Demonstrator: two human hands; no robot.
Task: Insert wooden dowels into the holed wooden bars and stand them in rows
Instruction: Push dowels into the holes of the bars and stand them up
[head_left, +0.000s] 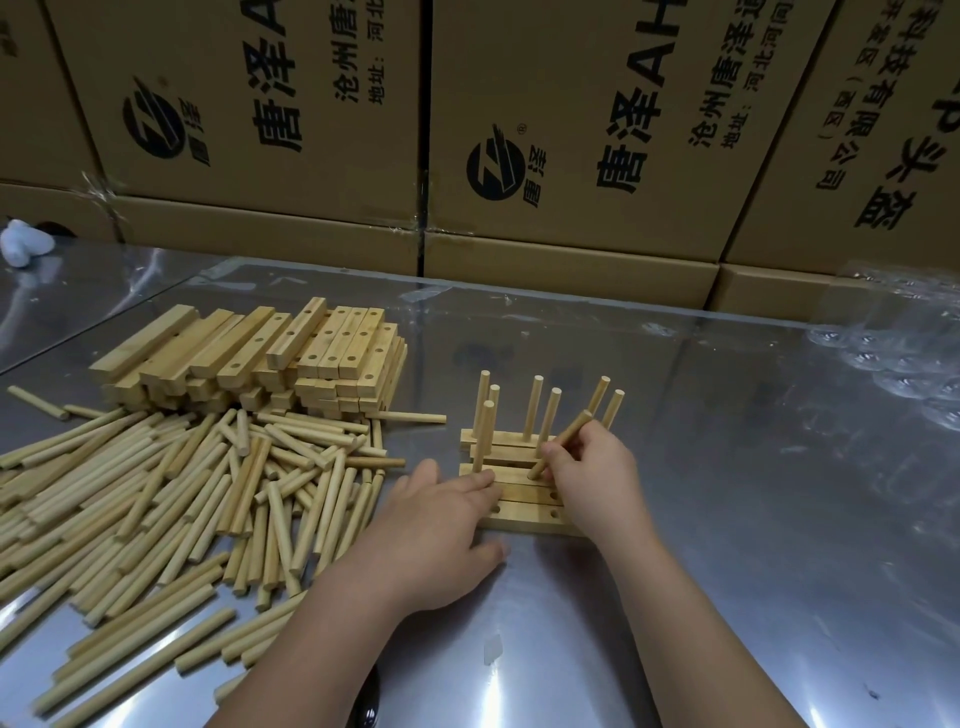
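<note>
Seven dowels (534, 405) stand in the holed bars (524, 519) at 3 o'clock of the loose heap (208, 483); right hand (592, 462) pinches an eighth dowel (569, 434) leaning toward 1 o'clock, best uprighted before pressing, flat left hand (441, 525) bracing the bars.

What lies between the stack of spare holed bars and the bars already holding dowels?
Head view: mostly bare metal table, with one loose dowel poking partway into the gap from the side of the stack.

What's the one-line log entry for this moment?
right hand: pinches tilted dowel, tip at bar hole | left hand: flat on bars | front bar: holes empty | supply: dowel pile, bar stack
</note>
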